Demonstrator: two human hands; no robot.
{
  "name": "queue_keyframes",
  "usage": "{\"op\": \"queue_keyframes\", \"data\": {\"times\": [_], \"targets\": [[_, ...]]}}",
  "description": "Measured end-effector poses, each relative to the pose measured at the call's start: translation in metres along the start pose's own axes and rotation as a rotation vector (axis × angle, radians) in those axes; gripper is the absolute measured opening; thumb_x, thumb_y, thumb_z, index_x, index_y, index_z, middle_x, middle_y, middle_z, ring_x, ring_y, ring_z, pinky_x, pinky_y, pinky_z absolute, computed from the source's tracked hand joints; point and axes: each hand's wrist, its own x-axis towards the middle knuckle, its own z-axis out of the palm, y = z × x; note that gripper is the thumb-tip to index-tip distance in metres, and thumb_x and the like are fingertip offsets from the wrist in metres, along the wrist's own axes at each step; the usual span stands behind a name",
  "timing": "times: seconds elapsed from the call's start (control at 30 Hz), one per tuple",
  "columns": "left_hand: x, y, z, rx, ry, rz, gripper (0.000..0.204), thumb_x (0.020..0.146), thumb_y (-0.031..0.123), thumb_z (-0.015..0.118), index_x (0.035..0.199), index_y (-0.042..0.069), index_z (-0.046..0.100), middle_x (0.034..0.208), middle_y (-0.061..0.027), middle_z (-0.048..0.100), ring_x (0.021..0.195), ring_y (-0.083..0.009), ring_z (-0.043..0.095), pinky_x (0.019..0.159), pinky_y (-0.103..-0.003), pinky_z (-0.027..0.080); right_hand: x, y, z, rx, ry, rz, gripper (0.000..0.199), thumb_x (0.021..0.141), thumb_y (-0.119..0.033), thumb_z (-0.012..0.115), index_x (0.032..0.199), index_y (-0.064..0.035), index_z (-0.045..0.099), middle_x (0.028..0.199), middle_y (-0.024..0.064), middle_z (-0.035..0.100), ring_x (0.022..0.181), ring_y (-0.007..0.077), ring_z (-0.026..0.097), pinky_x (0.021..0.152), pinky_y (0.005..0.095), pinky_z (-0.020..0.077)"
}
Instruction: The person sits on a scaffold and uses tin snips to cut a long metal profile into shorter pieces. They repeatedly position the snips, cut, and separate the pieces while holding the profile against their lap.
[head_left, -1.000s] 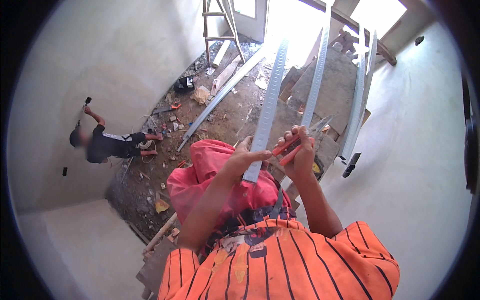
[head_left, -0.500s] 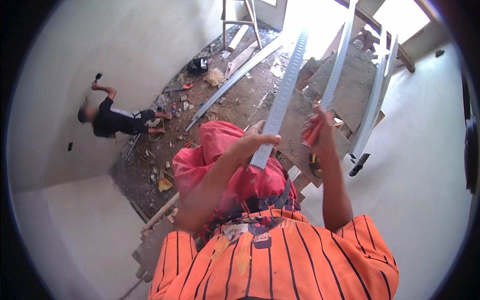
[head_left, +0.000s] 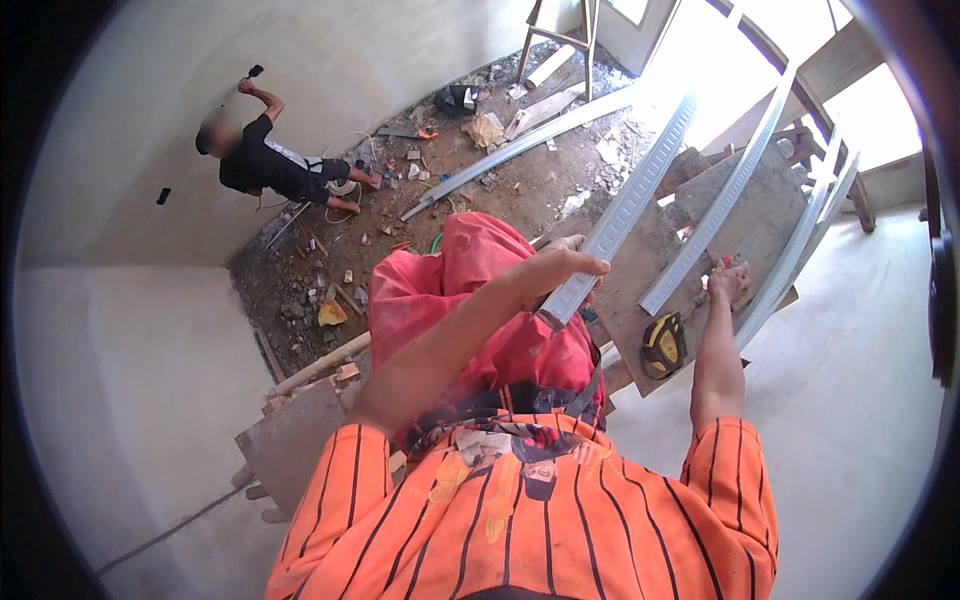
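My left hand (head_left: 572, 268) is wrapped round the near end of a long grey metal profile (head_left: 640, 190) with a row of punched marks, which slants away from me to the far right. My right hand (head_left: 729, 282) is low over the boards at the right, its fingers closed round a small tool with red handles (head_left: 728, 262); the rest of that tool is hidden. Between my hands a second metal profile (head_left: 715, 215) rests on the boards. A yellow and black tape measure (head_left: 663, 345) lies just beyond its near end.
More metal profiles (head_left: 795, 245) lean along the right side of the board platform (head_left: 640, 235). Down on the rubble-strewn floor (head_left: 400, 205), a co-worker in black (head_left: 270, 160) reaches to the left wall. A wooden trestle (head_left: 560, 40) stands at the back.
My right hand has moved from beside the second profile to the right, lower over the boards. My left hand and its profile have shifted right in view, as has the whole scene.
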Motion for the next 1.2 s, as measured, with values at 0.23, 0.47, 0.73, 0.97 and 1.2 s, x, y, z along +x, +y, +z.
{"op": "queue_keyframes", "data": {"times": [0.23, 0.47, 0.73, 0.97, 1.2], "targets": [[0.007, -0.002, -0.003, 0.014, -0.027, 0.023, 0.031, 0.083, 0.020, 0.062, 0.103, 0.003, 0.045, 0.078, -0.0075, 0.058, 0.058, -0.0149, 0.060, 0.052, -0.026, 0.050, 0.004, 0.008, -0.002, -0.104, -0.103, 0.028, 0.063, 0.076, -0.039, 0.067, 0.126, -0.0066, 0.044, 0.121, 0.0233, 0.050, 0.112, 0.0372, 0.050, 0.094, 0.0437, 0.0408], [-0.006, -0.001, 0.004, 0.028, 0.011, 0.047, 0.035, 0.082, 0.021, 0.063, 0.105, 0.002, 0.045, 0.079, -0.0078, 0.058, 0.059, -0.0145, 0.060, 0.053, -0.026, 0.050, -0.125, -0.052, -0.121, 0.657, -0.240, -0.518, 0.014, 0.081, -0.013, 0.061, 0.090, -0.0030, 0.061, 0.076, 0.0094, 0.062, 0.070, 0.0211, 0.060, 0.064, 0.0329, 0.0463], [0.018, -0.023, 0.026, 0.128, 0.031, 0.122, 0.047, 0.081, 0.025, 0.067, 0.113, -0.001, 0.045, 0.086, -0.0078, 0.056, 0.064, -0.0146, 0.058, 0.053, -0.027, 0.048, -0.272, -0.057, -0.184, 0.595, -0.515, -1.148, 0.036, 0.069, -0.032, 0.077, 0.069, -0.0091, 0.049, 0.057, 0.0030, 0.048, 0.049, 0.0212, 0.052, 0.047, 0.0340, 0.0411], [0.022, -0.023, 0.027, 0.165, 0.043, 0.151, 0.050, 0.080, 0.026, 0.068, 0.115, -0.002, 0.045, 0.086, -0.0080, 0.055, 0.064, -0.0143, 0.057, 0.053, -0.027, 0.048, -0.280, -0.061, -0.183, 0.551, -0.475, -1.074, 0.020, 0.078, -0.017, 0.065, 0.072, -0.0059, 0.050, 0.057, 0.0088, 0.051, 0.050, 0.0280, 0.055, 0.048, 0.0379, 0.0424], [0.020, -0.022, 0.029, 0.120, 0.051, 0.154, 0.050, 0.080, 0.025, 0.067, 0.116, -0.002, 0.045, 0.084, -0.0076, 0.055, 0.061, -0.0134, 0.056, 0.051, -0.026, 0.047, -0.284, -0.062, -0.181, 0.528, -0.461, -1.073, 0.017, 0.081, -0.016, 0.059, 0.076, -0.0030, 0.050, 0.058, 0.0149, 0.051, 0.055, 0.0345, 0.056, 0.052, 0.0435, 0.0437]]}}
